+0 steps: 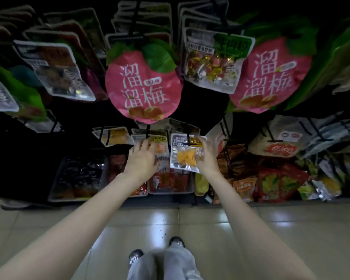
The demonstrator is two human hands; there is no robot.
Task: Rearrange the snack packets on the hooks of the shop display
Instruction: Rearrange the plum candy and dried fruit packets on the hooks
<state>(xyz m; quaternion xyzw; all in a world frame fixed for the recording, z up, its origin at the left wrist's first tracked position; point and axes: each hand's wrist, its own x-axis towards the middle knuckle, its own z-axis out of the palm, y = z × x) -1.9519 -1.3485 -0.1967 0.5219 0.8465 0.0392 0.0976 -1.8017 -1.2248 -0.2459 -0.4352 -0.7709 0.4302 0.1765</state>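
Hooking looks like the step in hand: the right hand (205, 156) grips a clear packet of yellow dried fruit (186, 154) by its right edge, its top at a black hook (188, 136) on the lower row. The left hand (142, 156) rests with spread, straight fingers on the neighbouring packet (160, 148). Whether the hanging hole is already on the prong is too dim to tell; next the packet needs sliding along the hook until it hangs flush with its neighbours.

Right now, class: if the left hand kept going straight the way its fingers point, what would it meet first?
Probably the yellow-labelled packet hanging on its hook; the left hand already reaches its front, though contact is unclear.
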